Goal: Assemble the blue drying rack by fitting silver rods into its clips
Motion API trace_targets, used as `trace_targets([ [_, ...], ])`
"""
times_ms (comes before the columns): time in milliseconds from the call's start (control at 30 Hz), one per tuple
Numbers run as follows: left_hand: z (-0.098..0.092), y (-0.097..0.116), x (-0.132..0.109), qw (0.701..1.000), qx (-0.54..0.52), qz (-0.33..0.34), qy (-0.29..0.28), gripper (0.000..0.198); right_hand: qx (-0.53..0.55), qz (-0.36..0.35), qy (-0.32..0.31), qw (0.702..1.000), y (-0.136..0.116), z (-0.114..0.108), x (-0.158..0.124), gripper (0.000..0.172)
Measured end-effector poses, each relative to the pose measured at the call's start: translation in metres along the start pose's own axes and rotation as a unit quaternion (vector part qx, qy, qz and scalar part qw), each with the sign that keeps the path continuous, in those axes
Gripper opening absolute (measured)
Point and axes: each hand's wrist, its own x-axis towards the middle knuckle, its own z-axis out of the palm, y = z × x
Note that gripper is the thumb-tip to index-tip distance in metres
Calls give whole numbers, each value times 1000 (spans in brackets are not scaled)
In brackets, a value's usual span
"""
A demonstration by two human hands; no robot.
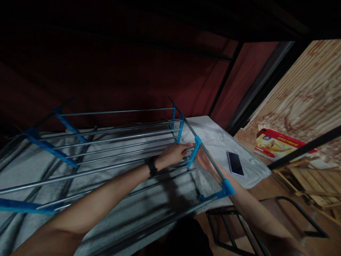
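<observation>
A rack of grey metal tubes (117, 135) joined by blue plastic brackets lies across the bed-like surface in front of me. My left hand (173, 155), with a dark band on its wrist, has its fingers closed round the end of a tube, close to a blue bracket (193, 155) at the rack's right side. From the outer side, my right hand (204, 160) grips the same bracket, partly hidden behind it and the side pole (213, 161). The two hands nearly meet there. Another blue connector (228, 187) sits at the near right corner.
Under the rack is a grey fleecy cover (205, 126). A phone (235, 163) lies on it to the right. Beyond stand a red and yellow box (279, 144), slatted wooden pieces (309, 181) and a black metal frame (231, 229). Dark red fabric (119, 78) hangs behind.
</observation>
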Motion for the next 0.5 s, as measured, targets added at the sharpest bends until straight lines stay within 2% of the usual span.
trace_targets([
  [167,-19,13,1,1000,17,4,6,43,15,-11,27,999,1,-4,2,24],
  [233,-21,15,1,999,29,11,7,42,21,1,28,999,-9,-2,4,24],
  [367,-23,17,0,999,39,18,6,38,22,53,38,998,-34,8,11,37],
  [500,-24,18,-2,999,29,14,12,37,7,87,60,994,-46,18,14,32],
])
